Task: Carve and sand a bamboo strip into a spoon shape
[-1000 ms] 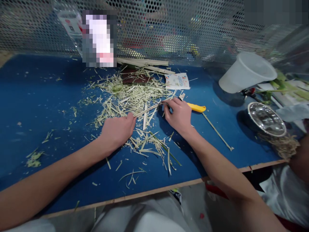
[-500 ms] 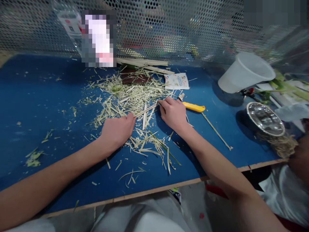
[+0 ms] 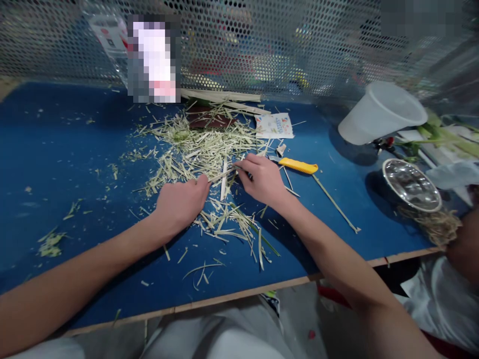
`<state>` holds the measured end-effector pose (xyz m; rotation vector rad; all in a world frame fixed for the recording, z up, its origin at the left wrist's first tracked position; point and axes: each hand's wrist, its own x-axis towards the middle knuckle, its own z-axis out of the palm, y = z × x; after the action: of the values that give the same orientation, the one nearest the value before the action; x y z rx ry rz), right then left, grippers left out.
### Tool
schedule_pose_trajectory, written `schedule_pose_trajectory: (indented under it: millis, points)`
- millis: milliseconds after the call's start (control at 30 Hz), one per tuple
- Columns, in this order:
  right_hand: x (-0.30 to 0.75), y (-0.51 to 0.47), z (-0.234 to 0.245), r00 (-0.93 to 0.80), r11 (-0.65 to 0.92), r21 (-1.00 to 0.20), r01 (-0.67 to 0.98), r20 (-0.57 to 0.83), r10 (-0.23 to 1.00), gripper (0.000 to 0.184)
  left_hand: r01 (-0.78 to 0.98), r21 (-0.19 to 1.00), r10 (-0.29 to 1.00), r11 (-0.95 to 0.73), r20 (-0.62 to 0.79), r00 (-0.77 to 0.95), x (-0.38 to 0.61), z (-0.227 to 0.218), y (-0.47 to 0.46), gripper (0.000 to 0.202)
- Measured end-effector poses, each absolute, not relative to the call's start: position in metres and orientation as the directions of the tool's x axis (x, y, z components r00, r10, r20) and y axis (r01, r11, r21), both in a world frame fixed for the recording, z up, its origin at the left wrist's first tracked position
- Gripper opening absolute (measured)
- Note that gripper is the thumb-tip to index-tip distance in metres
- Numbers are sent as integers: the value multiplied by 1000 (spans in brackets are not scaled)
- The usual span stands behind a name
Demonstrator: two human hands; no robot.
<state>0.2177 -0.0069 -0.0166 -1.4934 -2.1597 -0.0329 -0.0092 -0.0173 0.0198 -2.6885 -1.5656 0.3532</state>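
Observation:
My left hand (image 3: 182,203) is closed on one end of a thin pale plant strip (image 3: 221,175), low over the table. My right hand (image 3: 263,180) pinches a small dark, flat piece (image 3: 237,167) against the strip's other end; its exact kind is too small to make out. Beneath and behind the strip spreads a heap of pale green shavings (image 3: 209,149). A yellow-handled cutter knife (image 3: 298,165) lies just right of my right hand, its blade toward the fingers. One wider pale strip (image 3: 224,179) lies between my hands.
A blue table (image 3: 93,279) borders a perforated metal screen (image 3: 232,45). A brown piece (image 3: 209,118) and white packet (image 3: 274,125) lie behind the shavings. A plastic cup (image 3: 374,114), metal bowl (image 3: 411,184) and fibre bundle (image 3: 436,224) stand right, near another person's arm (image 3: 466,244).
My right hand has slid left along the strip, closer to my left hand, uncovering more of the cutter knife. My left hand has stayed nearly still.

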Motion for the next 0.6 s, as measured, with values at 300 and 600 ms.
schedule_pose_trajectory:
  millis: [300,600]
  points:
    - [214,-16,-20,-242,399,-377,836,398,885,33,866,-108,865,-488,-197,462,-9,21,-17,52]
    - [214,-16,-23,-58,249,-415,875,421,905,31,862,-116,862,-493,-202,466,-9,21,-15,50]
